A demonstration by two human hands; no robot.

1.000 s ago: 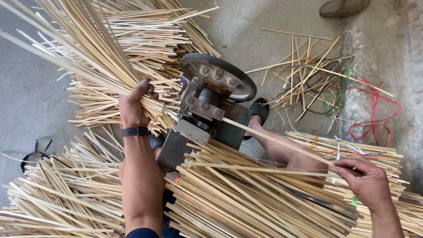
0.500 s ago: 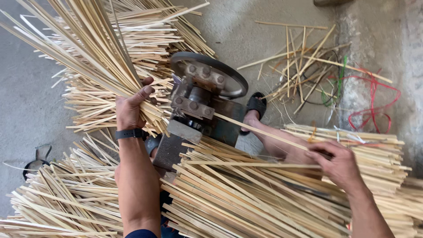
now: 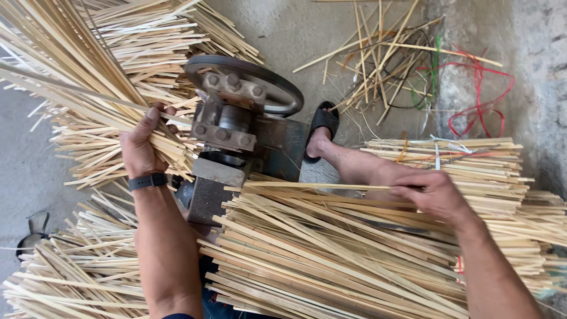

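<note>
Grey concrete floor (image 3: pixel 283 23) is lying bare and dusty beyond the hands — a rough, pale wall (image 3: pixel 537 71) is rising further out past the right one, daylight falling evenly across both.

This is a small craft workshop where bamboo is split into strips. Just beside the left hand (image 3: pixel 142 147) stands a heavy, worn metal machine (image 3: pixel 230 130) with bolted blocks and a dark flywheel (image 3: pixel 248 80) on a bare concrete floor (image 3: pixel 307 29). Heaps of pale bamboo slats (image 3: pixel 331 260) lie under and around the right hand (image 3: pixel 434 192). Beyond that hand, loose offcuts (image 3: pixel 378 53) and red and green plastic ties (image 3: pixel 478 88) are scattered by a rough wall (image 3: pixel 537 71).
</note>
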